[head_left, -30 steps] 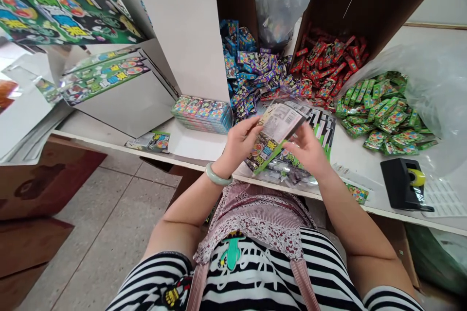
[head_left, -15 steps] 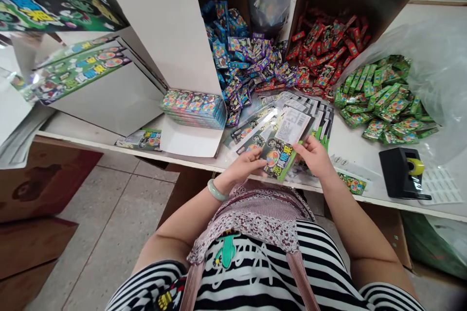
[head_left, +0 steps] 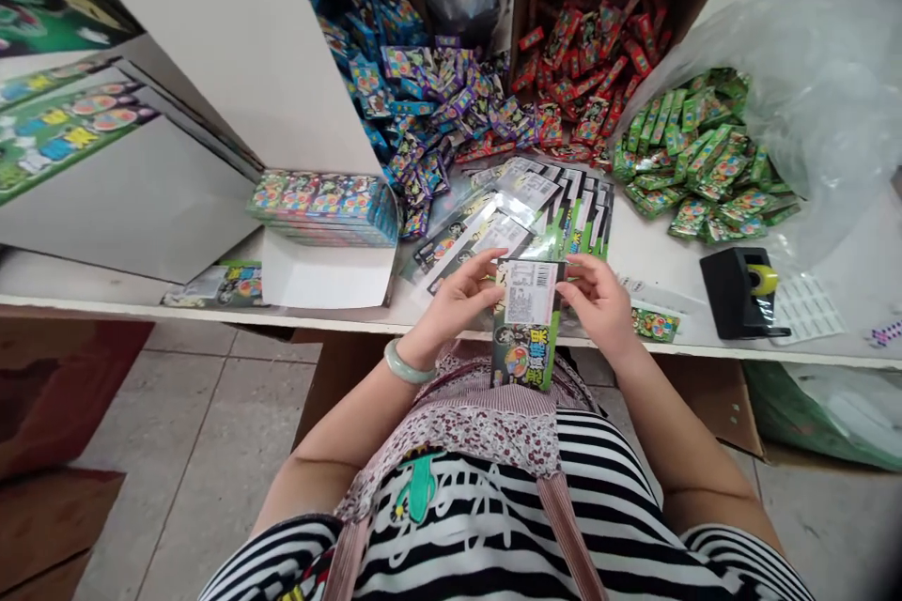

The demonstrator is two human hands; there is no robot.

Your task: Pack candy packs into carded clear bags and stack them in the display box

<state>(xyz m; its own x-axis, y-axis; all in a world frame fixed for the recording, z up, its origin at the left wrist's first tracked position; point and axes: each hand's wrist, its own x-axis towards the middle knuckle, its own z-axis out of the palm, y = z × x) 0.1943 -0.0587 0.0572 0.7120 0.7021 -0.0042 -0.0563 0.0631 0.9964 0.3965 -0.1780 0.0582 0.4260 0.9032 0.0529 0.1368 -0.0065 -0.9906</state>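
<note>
A flat green and black printed packet (head_left: 525,324) with a white label hangs between my two hands, just over the table's front edge. My left hand (head_left: 465,296) pinches its upper left side, and my right hand (head_left: 598,300) pinches its upper right corner. Behind them, similar packets (head_left: 493,239) lie fanned out and overlapping on the table. Small purple packs (head_left: 458,99) and blue packs (head_left: 366,38) are heaped behind these on the left, with red packs (head_left: 598,66) in a dark-sided box behind on the right.
Green packs (head_left: 705,160) spill from a clear plastic bag (head_left: 817,94) on the right. In front of it stands a black tape dispenser (head_left: 733,296) beside a sticker sheet (head_left: 810,305). An open white carton (head_left: 324,282) holding stacked packs (head_left: 324,202) is on the left.
The held packet has come nearer my body and turned more upright. My left hand has moved up to its top end. The view has shifted to the right.
</note>
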